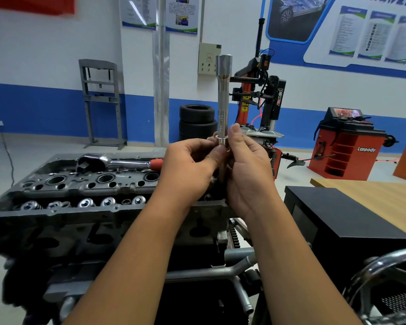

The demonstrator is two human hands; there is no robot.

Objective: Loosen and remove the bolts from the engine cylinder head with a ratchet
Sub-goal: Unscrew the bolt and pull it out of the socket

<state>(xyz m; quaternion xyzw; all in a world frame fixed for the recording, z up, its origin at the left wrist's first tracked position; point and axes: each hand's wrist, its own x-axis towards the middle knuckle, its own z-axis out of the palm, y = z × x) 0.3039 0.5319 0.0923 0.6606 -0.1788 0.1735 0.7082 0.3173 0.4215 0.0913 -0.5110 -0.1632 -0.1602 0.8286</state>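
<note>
My left hand (pixel 188 170) and right hand (pixel 246 170) both pinch the long chrome steel socket (pixel 222 99), upright. The red-handled chrome ratchet (pixel 117 162) lies on the grey metal cylinder head (pixel 85 184).

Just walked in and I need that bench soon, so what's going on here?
A person is holding a long chrome socket upright in front of them, with the left hand and right hand both gripping its lower end. The ratchet with the red handle lies unused on top of the cylinder head. It looks as if the socket is being handled off the ratchet; no bolt can be seen in the fingers.
</note>
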